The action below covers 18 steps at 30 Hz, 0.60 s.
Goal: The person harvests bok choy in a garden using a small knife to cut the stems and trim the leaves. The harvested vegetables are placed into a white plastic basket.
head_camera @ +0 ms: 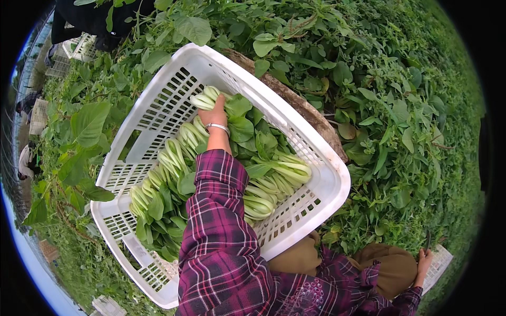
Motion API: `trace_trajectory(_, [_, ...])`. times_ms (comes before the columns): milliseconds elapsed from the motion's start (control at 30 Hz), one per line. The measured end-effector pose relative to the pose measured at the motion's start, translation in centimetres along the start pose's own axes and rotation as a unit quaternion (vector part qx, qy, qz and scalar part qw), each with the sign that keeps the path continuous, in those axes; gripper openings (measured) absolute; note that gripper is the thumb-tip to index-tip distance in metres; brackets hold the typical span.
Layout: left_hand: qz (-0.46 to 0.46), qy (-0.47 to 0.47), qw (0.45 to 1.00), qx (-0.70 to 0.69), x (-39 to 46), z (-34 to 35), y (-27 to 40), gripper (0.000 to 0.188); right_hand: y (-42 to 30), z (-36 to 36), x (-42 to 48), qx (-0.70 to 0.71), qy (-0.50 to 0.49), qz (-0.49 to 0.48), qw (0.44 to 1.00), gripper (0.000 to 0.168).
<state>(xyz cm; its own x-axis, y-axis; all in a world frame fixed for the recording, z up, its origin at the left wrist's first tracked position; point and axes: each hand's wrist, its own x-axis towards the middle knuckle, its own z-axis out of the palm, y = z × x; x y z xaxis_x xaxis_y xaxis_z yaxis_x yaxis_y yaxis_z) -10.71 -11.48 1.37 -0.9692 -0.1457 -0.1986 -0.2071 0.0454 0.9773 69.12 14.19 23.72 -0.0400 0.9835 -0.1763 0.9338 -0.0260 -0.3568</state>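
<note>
My left hand (215,112), with a silver bangle at the wrist, grips a bunch of bok choy (204,98) by its pale stalks inside a white plastic crate (336,179). Below and beside it, more bok choy (170,158) lies in rows, stalks toward the crate's sides and leaves toward the middle. My plaid sleeve covers part of these rows. Far to the lower right, my right hand (424,260) is closed around a tool with a dark, thin blade (428,239), likely a knife; its handle is mostly hidden. That hand is beside my bent knee, away from the crate.
A worn brown board-like edge (288,94) lies along the crate's far side. Dense weeds (395,118) surround it. A pale printed-looking sheet or panel (437,266) is behind my right hand. On the left are a person in dark clothes (95,19), other bent workers and several crates (38,116).
</note>
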Motion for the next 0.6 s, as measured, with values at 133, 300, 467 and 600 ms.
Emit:
trace_trajectory(133, [0.02, -0.044, 0.998, 0.047, 1.0, -2.0, -0.2, 0.051, -1.6, 0.2, -0.3, -0.002, -0.013, 0.014, 1.0, 0.015])
trace_trajectory(300, [-0.01, 0.008, 0.975, 0.223, 0.7, -0.8, 0.8, 0.07, -2.8, 0.6, -0.2, 0.004, -0.02, 0.049, 0.999, 0.014])
trace_trajectory(467, [-0.071, -0.066, 0.961, 0.259, 0.3, -2.2, 3.4, 0.099, -1.8, 0.2, 0.0, 0.017, -0.035, 0.036, 0.999, 0.015])
trace_trajectory(600, [0.179, -0.1, 0.886, 0.416, -4.6, -2.6, 5.3, 0.083, -1.1, -0.2, -0.2, -0.001, -0.019, 0.046, 0.999, 0.013])
